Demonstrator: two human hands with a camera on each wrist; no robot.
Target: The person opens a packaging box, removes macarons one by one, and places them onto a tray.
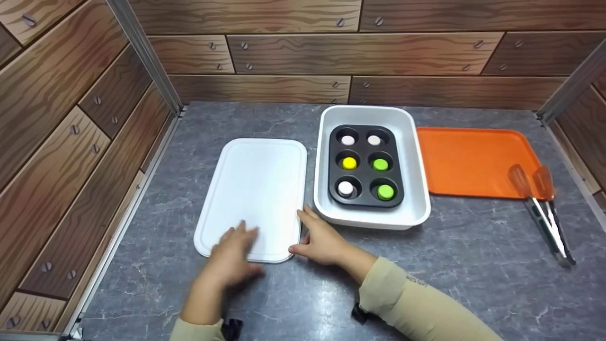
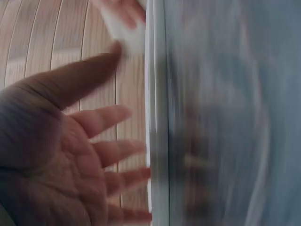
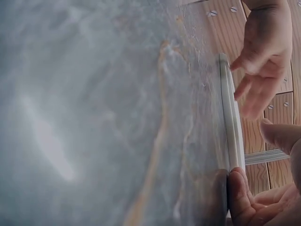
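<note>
A white rectangular lid point(image 1: 260, 189) with a raised rim lies flat on the grey table. My right hand point(image 1: 324, 239) is at its near right corner, fingers along the right edge. In the right wrist view, one finger touches the lid's side point(image 3: 230, 113) while the thumb stands apart. Over the near left part of the lid hovers my left hand point(image 1: 232, 258), slightly blurred, fingers spread. The left wrist view shows that palm point(image 2: 66, 155) with nothing in it, fingertips right by the lid's edge point(image 2: 159, 117).
Right of the lid, a white deep container point(image 1: 416, 203) holds a dark muffin tin point(image 1: 364, 201) with small white, yellow and green round pieces in its cups. Farther right lie an orange tray point(image 1: 473, 161) and tongs point(image 1: 547, 227) resting on its corner. Wood-patterned walls point(image 1: 284, 52) enclose the table.
</note>
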